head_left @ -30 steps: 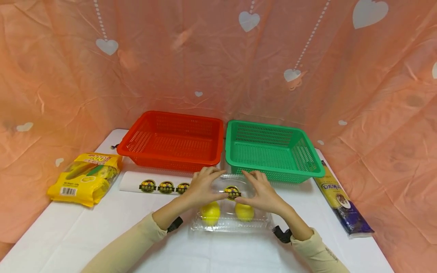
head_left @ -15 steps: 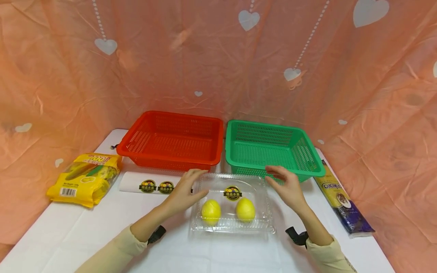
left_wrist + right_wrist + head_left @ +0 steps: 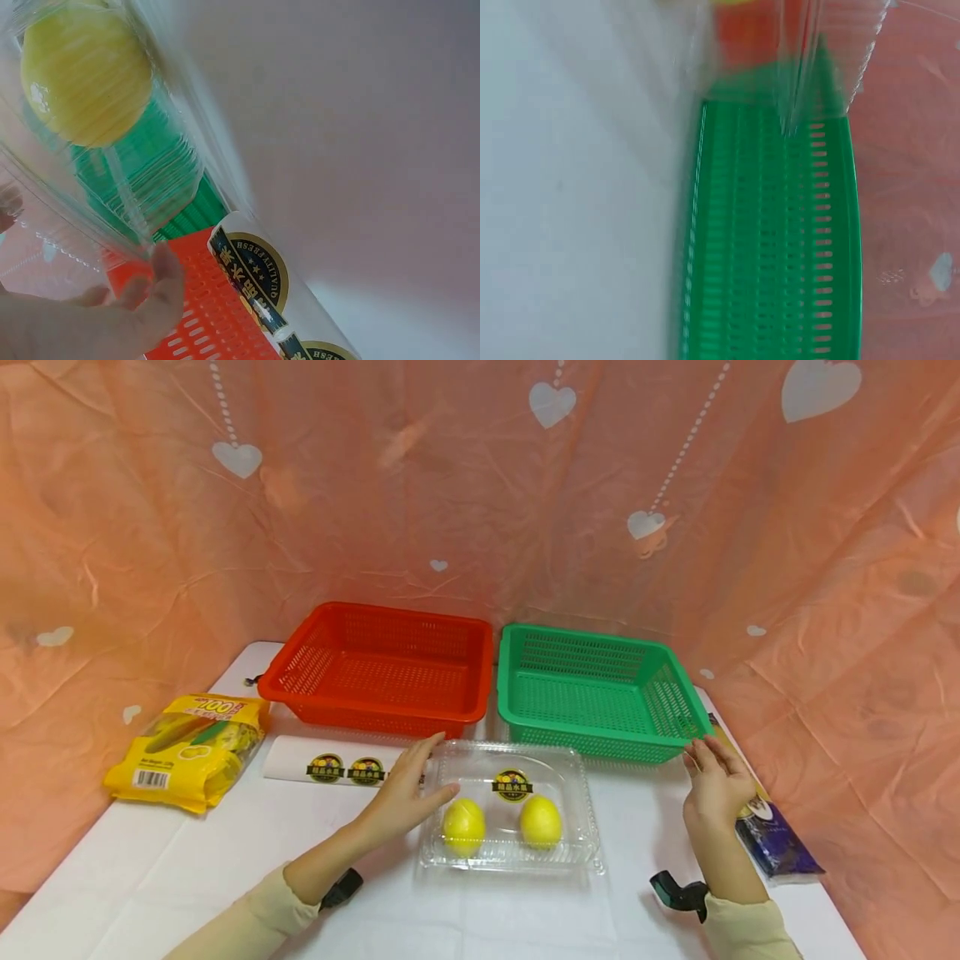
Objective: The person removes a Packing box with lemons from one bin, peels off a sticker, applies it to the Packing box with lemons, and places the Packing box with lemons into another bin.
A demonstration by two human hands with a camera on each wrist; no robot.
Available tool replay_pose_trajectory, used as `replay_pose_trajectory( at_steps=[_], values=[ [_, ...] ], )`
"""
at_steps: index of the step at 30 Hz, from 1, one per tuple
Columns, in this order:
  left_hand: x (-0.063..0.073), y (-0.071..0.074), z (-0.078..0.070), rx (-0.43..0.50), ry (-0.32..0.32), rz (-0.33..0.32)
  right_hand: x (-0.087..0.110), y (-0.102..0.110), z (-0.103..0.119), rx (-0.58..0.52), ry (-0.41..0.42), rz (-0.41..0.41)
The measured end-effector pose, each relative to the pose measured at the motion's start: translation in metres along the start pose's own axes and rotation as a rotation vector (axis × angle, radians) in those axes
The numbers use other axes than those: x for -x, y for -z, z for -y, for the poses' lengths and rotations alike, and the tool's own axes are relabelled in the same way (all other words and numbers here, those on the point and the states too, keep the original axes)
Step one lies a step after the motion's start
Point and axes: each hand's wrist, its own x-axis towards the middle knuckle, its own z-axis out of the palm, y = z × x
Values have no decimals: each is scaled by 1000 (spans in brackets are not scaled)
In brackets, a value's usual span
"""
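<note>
A clear plastic clamshell box [image 3: 480, 768] lies closed on the white tabletop. Through its lid show two yellow lemon-like fruits [image 3: 541, 822], and a round black-and-gold sticker [image 3: 512, 785] is on the lid. My left hand [image 3: 408, 793] is at the box's left side, thumb and fingers spread apart; the left wrist view has its fingertips [image 3: 166, 262] right by the box edge. Off to the right, my right hand [image 3: 716, 781] is beside the front right corner of the green basket [image 3: 577, 745], fingers loosely bent with nothing seen in them. It overlaps a purple-and-gold packet [image 3: 780, 843].
Behind the box, a red basket [image 3: 375, 714] stands left of the green one. A white roll of stickers [image 3: 288, 758] lies in front of the red basket, partly behind my left hand. At the far left is a yellow bag [image 3: 180, 760]. A pink curtain [image 3: 450, 485] hangs behind the table.
Both hands have come away from over the lid, the left one to the box's left side. My right hand has swung far right to the green basket's corner. The box has stayed put.
</note>
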Motion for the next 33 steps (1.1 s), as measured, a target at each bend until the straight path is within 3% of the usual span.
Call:
replay_pose_trajectory(
  at_steps=[4,6,12,15,23,28,33],
  values=[
    [1,2,0,31,73,7,0,5,3,-2,-171,-87],
    [1,2,1,54,102,4,0,6,1,1,-198,-94],
    [2,-1,0,215,218,45,4,-3,-10,-53,-154,-55],
    [3,-2,-3,261,246,72,4,-7,-13,-75,-144,-68],
    [4,-2,-6,272,252,87,2,-10,-16,-109,-164,-100],
    [5,0,-8,281,243,96,2,-11,-21,-126,-98,-87],
    [6,1,-9,290,246,112,1,-11,-26,-59,-46,-85]
  ],
)
